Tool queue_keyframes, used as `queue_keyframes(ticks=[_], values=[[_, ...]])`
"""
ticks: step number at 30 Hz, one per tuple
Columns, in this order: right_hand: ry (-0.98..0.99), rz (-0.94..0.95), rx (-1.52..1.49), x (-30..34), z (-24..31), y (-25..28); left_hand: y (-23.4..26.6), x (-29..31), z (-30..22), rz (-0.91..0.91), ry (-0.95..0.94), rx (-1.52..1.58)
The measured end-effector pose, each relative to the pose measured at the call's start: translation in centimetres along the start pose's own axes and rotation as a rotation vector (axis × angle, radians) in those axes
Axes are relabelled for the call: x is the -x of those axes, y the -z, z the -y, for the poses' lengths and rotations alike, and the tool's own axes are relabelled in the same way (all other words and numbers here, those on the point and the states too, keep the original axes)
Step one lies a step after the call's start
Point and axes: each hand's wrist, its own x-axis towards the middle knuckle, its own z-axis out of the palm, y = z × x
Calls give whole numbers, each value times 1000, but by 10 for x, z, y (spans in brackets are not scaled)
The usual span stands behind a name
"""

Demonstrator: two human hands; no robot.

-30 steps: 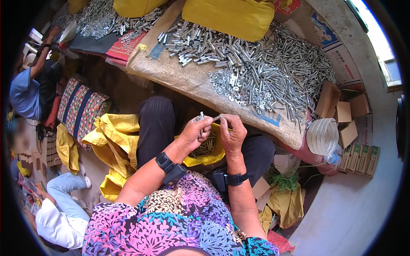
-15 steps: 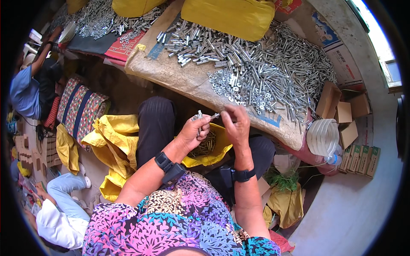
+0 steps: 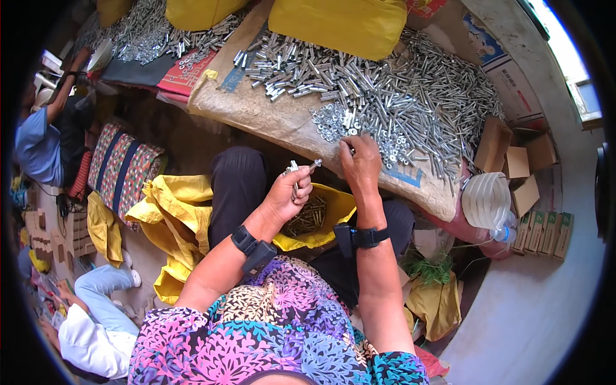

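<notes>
My left hand (image 3: 286, 194) is closed around several metal anchor bolts (image 3: 294, 168). One bolt (image 3: 315, 164) sticks out past the fingertips, pointing up and to the right. Over the table's front edge, my right hand (image 3: 361, 162) reaches to the near side of a heap of washers (image 3: 331, 122). Its fingers are curled inward, and whatever they may pinch is hidden. Below both hands, between my knees, an open yellow sack (image 3: 319, 234) holds many brass-coloured bolts (image 3: 308, 218).
Loose metal sleeves and bolts (image 3: 410, 102) cover much of the cardboard-topped table (image 3: 256, 115). A full yellow sack (image 3: 337, 25) lies behind them. Small cardboard boxes (image 3: 493, 144) and stacked clear bowls (image 3: 482, 200) stand at the right. Two people (image 3: 38, 144) sit at the left.
My right hand has moved away from the bolt at my left fingertips, up and right to the washers. The left hand stays nearly in place, still gripping the bolts.
</notes>
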Motion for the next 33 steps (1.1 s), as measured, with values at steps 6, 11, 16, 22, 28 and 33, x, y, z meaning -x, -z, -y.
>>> queue_keyframes(ticks=[6,11,16,22,28,33], values=[[-156,-4,-443,32,11,11,-2,3,7,18,5,-26],[-390,88,-810,60,15,10,-7,5,17,7,24,-82],[-486,175,-986,73,18,19,-1,5,24,14,31,-120],[-607,98,-1135,84,18,24,-9,5,30,3,57,-188],[-407,-31,-884,87,15,25,-11,-1,36,-16,100,-186],[-38,-56,-397,77,15,37,-3,-7,38,-34,125,-146]])
